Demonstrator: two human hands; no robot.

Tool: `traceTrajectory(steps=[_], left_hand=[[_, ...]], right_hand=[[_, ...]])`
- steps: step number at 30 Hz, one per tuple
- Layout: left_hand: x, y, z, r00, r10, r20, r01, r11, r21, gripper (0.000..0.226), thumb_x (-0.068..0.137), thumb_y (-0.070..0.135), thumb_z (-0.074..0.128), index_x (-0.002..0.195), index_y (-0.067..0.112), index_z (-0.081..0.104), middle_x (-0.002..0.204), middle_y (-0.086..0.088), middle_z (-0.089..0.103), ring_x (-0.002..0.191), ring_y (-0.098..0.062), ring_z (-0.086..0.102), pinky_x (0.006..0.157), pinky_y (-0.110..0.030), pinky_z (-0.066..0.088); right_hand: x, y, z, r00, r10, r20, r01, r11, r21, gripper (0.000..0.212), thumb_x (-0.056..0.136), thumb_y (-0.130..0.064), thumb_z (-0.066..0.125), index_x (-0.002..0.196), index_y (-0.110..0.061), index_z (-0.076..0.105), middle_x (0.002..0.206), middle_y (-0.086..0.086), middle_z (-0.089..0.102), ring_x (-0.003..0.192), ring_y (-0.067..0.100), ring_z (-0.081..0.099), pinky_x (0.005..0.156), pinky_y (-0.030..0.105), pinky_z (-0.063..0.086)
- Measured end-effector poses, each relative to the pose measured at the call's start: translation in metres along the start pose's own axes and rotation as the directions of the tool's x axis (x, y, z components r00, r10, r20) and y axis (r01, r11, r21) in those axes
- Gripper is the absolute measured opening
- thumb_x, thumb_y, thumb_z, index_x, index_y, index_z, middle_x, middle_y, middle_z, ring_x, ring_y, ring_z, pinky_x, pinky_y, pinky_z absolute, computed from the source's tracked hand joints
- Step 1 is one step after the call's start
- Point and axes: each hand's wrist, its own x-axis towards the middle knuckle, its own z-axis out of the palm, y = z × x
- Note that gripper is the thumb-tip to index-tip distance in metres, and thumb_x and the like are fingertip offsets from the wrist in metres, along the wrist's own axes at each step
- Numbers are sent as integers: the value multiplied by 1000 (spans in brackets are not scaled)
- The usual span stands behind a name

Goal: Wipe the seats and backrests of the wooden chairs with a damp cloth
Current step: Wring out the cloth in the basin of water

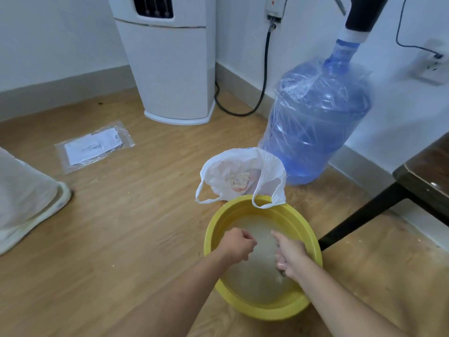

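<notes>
A yellow basin (pixel 243 305) of cloudy water stands on the wooden floor in front of me. Both my hands are over it. My right hand (pixel 289 256) is closed around a wet cloth (pixel 280 276), of which only a small pale bit shows below the fingers at the water. My left hand (pixel 239 243) is a closed fist just left of it; whether it holds part of the cloth is hidden. A dark wooden seat or table edge (pixel 427 176) with a black leg (pixel 364 212) juts in at the right.
A white plastic bag (pixel 233 176) leans on the basin's far rim. A large blue water jug (pixel 315 117) stands behind it by the wall. A white floor appliance (pixel 167 69) and its cable are at the back, a flat plastic packet (pixel 94 145) on the floor at left.
</notes>
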Motion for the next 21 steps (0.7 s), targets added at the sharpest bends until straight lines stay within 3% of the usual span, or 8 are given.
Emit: traceTrajectory(steps=[5, 10, 12, 14, 15, 17, 21], left_hand=[[-3, -1, 1, 998, -39, 51, 37, 999, 23, 33, 94, 19, 51, 117, 8, 73, 101, -5, 71, 69, -17, 66, 53, -25, 47], [-4, 1, 9, 989, -90, 115, 102, 989, -103, 36, 96, 18, 51, 125, 6, 68, 113, -9, 72, 73, -22, 68, 56, -28, 51], [-6, 1, 10, 984, -116, 135, 140, 974, -178, 36, 97, 20, 51, 127, 6, 66, 122, -13, 73, 72, -24, 67, 57, -28, 51], [-6, 0, 12, 982, -130, 138, 155, 970, -187, 37, 96, 20, 49, 125, 6, 67, 120, -13, 77, 72, -24, 67, 58, -27, 50], [-6, -1, 12, 982, -138, 128, 160, 970, -181, 37, 96, 20, 48, 125, 6, 67, 119, -13, 77, 72, -24, 68, 59, -27, 50], [-4, -3, 12, 982, -162, 100, 178, 967, -181, 37, 97, 21, 48, 127, 7, 64, 119, -12, 73, 70, -23, 69, 56, -28, 50], [-4, -5, 11, 980, -188, 67, 198, 960, -198, 36, 98, 22, 48, 126, 7, 62, 105, -8, 69, 63, -21, 66, 51, -26, 46]], right_hand=[[5, 2, 6, 999, -2, 44, 4, 999, -33, 34, 95, -23, 58, 67, -18, 39, 41, -5, 23, 35, 13, 15, 36, 16, 15], [5, 4, 8, 986, 38, 163, -36, 999, -19, 28, 98, -24, 56, 74, -14, 46, 44, -5, 23, 31, 11, 16, 32, 16, 14], [3, 3, 10, 967, 69, 245, -70, 998, -7, 37, 99, -35, 56, 69, -17, 45, 44, -4, 32, 30, 11, 28, 30, 16, 17], [1, 3, 9, 955, 90, 281, -87, 996, -23, 42, 98, -46, 57, 68, -17, 50, 49, -1, 49, 39, 15, 52, 31, 16, 24], [-1, 3, 9, 955, 91, 283, -82, 996, -44, 45, 97, -50, 57, 68, -16, 52, 51, -1, 53, 42, 16, 56, 32, 17, 26], [-3, 4, 9, 964, 82, 253, -61, 994, -91, 48, 94, -55, 59, 68, -16, 50, 49, -3, 47, 36, 12, 43, 31, 17, 22], [0, 5, 10, 977, 63, 202, -55, 998, -44, 44, 96, -42, 58, 64, -18, 40, 47, -3, 31, 32, 11, 22, 33, 15, 16]])
